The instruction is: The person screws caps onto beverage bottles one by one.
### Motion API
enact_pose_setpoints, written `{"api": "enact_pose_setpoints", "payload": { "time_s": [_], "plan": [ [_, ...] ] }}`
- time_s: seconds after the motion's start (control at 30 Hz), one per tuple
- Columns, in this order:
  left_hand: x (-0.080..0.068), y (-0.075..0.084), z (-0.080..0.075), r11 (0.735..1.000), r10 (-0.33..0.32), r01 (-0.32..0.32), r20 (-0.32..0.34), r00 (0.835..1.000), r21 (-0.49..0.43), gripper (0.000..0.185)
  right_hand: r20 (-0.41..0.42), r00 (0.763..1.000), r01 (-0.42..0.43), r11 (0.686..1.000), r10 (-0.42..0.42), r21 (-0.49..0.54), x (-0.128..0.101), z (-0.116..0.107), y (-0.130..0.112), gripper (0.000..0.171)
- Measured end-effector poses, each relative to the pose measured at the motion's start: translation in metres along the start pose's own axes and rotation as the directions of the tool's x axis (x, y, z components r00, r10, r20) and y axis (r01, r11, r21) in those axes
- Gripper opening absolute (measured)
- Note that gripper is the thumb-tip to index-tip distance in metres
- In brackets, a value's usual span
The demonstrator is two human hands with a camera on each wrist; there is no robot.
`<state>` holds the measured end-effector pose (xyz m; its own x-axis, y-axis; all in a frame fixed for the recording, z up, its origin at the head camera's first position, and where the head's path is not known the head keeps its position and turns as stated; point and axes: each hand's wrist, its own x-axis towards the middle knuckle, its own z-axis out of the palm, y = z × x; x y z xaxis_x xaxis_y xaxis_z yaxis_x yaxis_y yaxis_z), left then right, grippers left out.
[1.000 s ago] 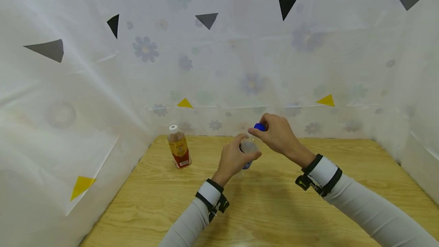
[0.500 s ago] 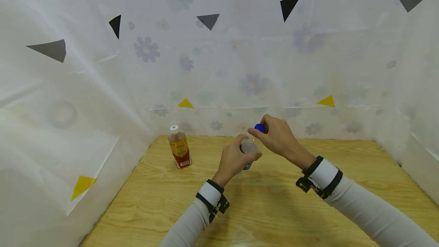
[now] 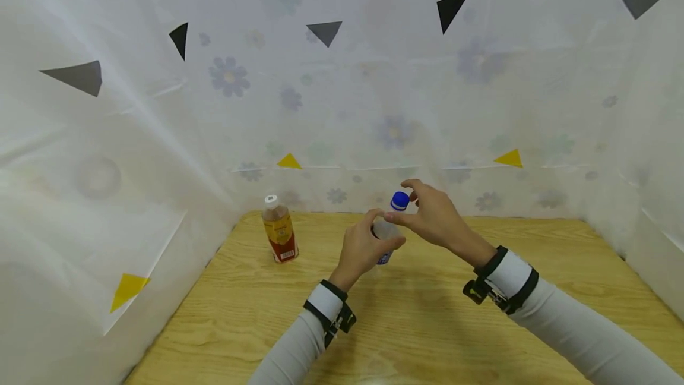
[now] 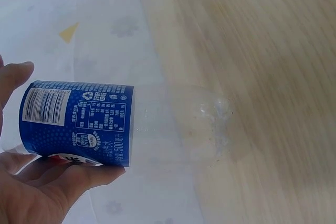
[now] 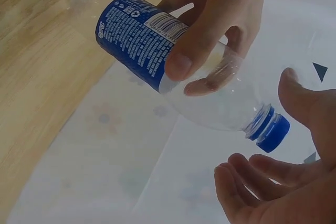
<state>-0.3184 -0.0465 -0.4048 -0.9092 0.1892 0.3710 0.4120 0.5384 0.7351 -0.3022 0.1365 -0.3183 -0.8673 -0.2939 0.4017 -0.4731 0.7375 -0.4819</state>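
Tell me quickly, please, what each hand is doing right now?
Left hand: grips the clear bottle.
Right hand: open, fingers spread around the blue cap, not gripping.

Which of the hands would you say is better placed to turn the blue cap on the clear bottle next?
Probably the right hand: its open fingers sit around the blue cap without gripping it. The left hand already grips the clear bottle around its blue label, so it can steady the bottle.
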Motion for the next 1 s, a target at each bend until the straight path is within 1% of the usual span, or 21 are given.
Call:
{"api": "enact_pose_setpoints", "payload": {
  "time_s": [0.1,0.2,0.37,0.53,0.6,0.8,1.0],
  "plan": [
    [-0.0003,0.0001,0.0001,1.0,0.004,-0.004,0.003,1.0,-0.005,0.067,-0.017,0.999,0.038,0.999,-0.038,0.006,-0.0012,-0.0034,-0.0026,0.07],
    [-0.0006,-0.0003,0.0004,1.0,-0.003,0.003,0.003,1.0,-0.009,0.068,-0.015,0.997,0.075,0.997,-0.074,0.024,-0.0024,-0.0061,-0.0052,0.063],
    [-0.0011,-0.0004,0.0003,1.0,-0.011,0.011,0.0,1.0,-0.005,0.066,-0.026,0.99,0.14,0.989,-0.138,0.054,-0.0038,-0.0059,-0.0073,0.049],
    [-0.0007,-0.0005,0.0008,1.0,0.003,-0.003,-0.005,1.0,0.013,0.065,-0.027,0.991,0.135,0.989,-0.133,0.065,-0.0045,-0.0047,-0.0078,0.042],
    [-0.0007,-0.0003,0.0006,1.0,0.008,-0.008,-0.006,1.0,0.015,0.065,-0.024,0.992,0.123,0.99,-0.121,0.072,-0.0039,-0.0041,-0.0075,0.041],
    [0.0,0.001,-0.0001,1.0,0.01,-0.01,-0.001,1.0,0.012,0.064,-0.051,0.99,0.137,0.988,-0.134,0.067,-0.0018,-0.0034,-0.0059,0.039],
    [0.0,0.0022,-0.0007,1.0,0.009,-0.009,-0.001,1.0,0.019,0.064,-0.056,0.989,0.137,0.989,-0.134,0.063,-0.0015,-0.0024,-0.0057,0.038]
  ]
}}
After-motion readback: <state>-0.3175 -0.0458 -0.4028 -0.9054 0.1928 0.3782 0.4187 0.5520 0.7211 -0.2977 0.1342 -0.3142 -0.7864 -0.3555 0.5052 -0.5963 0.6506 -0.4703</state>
